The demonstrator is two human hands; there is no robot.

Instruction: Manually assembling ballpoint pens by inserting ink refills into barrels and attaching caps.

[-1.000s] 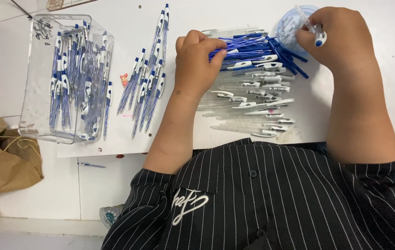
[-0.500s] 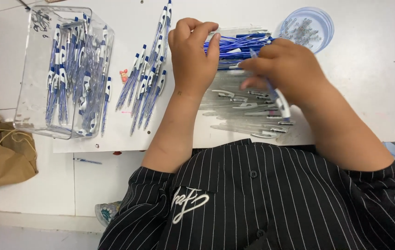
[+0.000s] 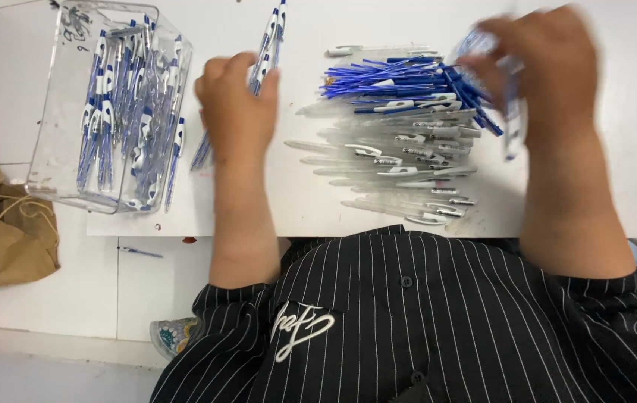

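Clear plastic bin (image 3: 57,149) of blue-white pens, far left. Left hand (image 3: 238,112) curls onto finished pens (image 3: 266,52); blurred right hand (image 3: 550,67) pinches a pen (image 3: 512,127) beside clear barrels (image 3: 400,172).

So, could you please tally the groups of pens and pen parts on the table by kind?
Clear bin of finished pens: 1
Loose row of finished pens: 1
Heap of blue refills: 1
Heap of clear barrels: 1
Total: 4

1 head-worn camera looks steeply down, close above the white flat tabletop (image 3: 408,22), its near edge by the wearer's chest.
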